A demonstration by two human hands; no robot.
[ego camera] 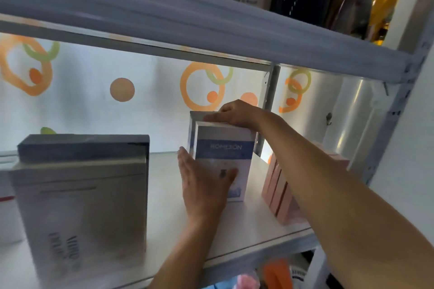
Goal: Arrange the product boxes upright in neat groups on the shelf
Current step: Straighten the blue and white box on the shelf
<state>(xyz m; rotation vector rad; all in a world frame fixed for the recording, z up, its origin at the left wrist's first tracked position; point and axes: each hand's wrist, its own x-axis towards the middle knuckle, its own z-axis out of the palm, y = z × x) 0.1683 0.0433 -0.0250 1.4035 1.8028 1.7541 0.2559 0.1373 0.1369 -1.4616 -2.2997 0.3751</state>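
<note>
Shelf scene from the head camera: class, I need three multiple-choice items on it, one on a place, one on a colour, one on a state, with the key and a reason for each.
1. Where do the pink boxes stand, seen from the camera?
A. right of the blue-banded box
B. on the shelf above
C. left of the grey boxes

2. What colour is the band across the front of the box being handled?
A. red
B. blue
C. green

3. How does the left hand meet that box?
A. fist curled round its top
B. not touching it
C. flat, fingers straight, against its left side

Key: 1 A, the pink boxes sit past the right arm, on the same shelf. 2 B, a blue band crosses the white front. 3 C, the palm lies flat there while the right hand holds the top.
</note>
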